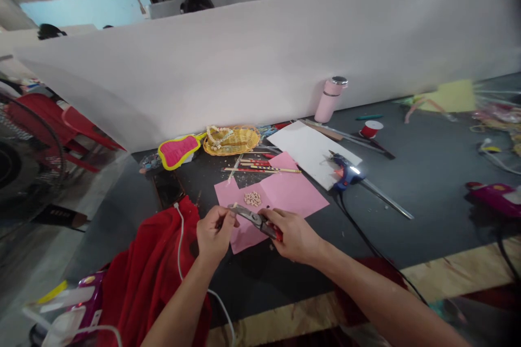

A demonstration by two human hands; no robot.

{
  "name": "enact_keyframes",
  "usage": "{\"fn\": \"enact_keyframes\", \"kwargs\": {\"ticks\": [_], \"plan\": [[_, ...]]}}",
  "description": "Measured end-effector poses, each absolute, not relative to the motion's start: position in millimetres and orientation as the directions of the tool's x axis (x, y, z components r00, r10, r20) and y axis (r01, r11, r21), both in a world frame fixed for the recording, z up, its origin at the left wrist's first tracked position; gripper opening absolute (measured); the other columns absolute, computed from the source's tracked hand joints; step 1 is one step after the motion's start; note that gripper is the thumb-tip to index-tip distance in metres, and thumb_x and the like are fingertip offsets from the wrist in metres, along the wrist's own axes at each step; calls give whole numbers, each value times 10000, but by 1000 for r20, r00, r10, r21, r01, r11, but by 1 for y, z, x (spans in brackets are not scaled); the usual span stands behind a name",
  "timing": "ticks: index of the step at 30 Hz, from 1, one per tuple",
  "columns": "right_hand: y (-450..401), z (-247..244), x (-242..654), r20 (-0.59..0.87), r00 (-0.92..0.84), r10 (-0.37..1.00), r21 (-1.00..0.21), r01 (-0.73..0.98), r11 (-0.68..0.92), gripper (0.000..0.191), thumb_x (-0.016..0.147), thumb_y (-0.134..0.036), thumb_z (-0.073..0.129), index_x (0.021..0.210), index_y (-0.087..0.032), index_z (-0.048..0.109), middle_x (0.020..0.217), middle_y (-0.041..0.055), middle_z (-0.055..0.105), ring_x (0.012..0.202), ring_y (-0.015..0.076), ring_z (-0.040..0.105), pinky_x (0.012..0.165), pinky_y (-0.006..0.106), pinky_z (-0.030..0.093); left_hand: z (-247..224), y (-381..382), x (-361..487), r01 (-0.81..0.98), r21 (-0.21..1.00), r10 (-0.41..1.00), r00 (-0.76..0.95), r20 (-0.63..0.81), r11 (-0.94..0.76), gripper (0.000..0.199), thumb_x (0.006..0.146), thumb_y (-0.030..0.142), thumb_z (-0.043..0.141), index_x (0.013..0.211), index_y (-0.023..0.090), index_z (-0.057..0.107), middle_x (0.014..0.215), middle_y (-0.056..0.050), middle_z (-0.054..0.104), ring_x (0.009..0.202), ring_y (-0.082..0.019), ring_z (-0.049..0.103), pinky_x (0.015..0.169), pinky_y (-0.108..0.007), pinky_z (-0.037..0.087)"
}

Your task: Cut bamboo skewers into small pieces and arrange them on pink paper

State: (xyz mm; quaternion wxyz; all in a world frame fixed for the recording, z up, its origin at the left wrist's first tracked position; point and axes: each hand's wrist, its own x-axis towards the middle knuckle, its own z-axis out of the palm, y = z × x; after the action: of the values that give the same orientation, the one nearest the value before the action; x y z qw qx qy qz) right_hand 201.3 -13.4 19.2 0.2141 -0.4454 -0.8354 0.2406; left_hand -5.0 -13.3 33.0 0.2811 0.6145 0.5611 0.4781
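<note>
My right hand (pixel 291 233) is closed round the handles of a pair of pliers (pixel 254 218), whose jaws point left. At the jaw tips, my left hand (pixel 215 227) is closed, thumb against fingers, on something too small to make out. Both hands are over the near-left part of a pink paper (pixel 293 192). A small pile of pale beads (pixel 252 198) lies on that paper, just beyond the pliers. Behind the paper are several red and patterned sticks (pixel 260 165).
A glue gun (pixel 348 171) lies on a white sheet (pixel 305 146) at right, its black cord running toward the front edge. Behind stand a wicker basket (pixel 240 141) and a pink bottle (pixel 329 100). Red cloth (pixel 150 260) and a white cable lie front left.
</note>
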Motion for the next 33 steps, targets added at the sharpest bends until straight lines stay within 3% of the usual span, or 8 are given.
{"fn": "enact_keyframes", "kwargs": {"ticks": [4,8,12,17,26,29,33], "plan": [[-10,15,202,160,-515,842,-594,631,499,634,639,-71,492,1259,-188,426,1052,87,596,950,224,584,828,322,467,33,-12,-6,338,923,974,-64,217,-184,229,813,330,567,649,174,596,567,-2,609,483,-105,509,469,-206,379],[-7,16,206,181,-544,819,-594,603,532,669,629,-67,482,1285,-175,410,1118,103,579,1029,241,556,882,350,456,29,-9,-8,113,989,995,35,93,-96,257,813,350,581,637,165,555,525,3,589,419,-71,427,410,-187,303],[-6,19,210,210,-553,807,-584,590,557,678,610,-64,480,1277,-167,425,1141,107,570,1043,253,543,903,370,444,25,-7,-9,-67,998,994,113,-12,20,305,780,396,619,625,158,508,476,13,571,361,-39,328,371,-170,221],[-8,20,209,196,-554,809,-607,580,544,658,622,-79,489,1270,-174,431,1105,97,580,998,240,563,876,345,452,27,-6,-10,-124,988,988,131,-76,93,335,741,411,655,616,160,471,458,23,564,339,-25,288,360,-161,182],[-13,24,206,118,-521,845,-577,657,485,574,641,-88,485,1207,-182,463,912,60,600,797,204,586,720,292,457,26,-5,-7,-89,994,995,79,-63,70,329,768,424,623,633,155,489,476,22,569,341,-26,276,361,-166,186],[-10,22,206,109,-507,855,-566,675,473,617,642,-84,487,1250,-172,434,946,71,600,829,211,582,739,299,454,23,-5,-6,43,999,999,31,26,-27,268,819,386,570,692,152,540,565,5,609,405,-49,364,410,-178,273],[-7,21,209,143,-437,888,-599,676,429,631,641,-72,486,1261,-167,415,1061,95,591,927,222,575,822,323,447,22,-3,-6,235,967,995,5,103,-101,201,827,351,564,910,168,574,701,-8,660,575,-107,534,538,-203,389]]}}
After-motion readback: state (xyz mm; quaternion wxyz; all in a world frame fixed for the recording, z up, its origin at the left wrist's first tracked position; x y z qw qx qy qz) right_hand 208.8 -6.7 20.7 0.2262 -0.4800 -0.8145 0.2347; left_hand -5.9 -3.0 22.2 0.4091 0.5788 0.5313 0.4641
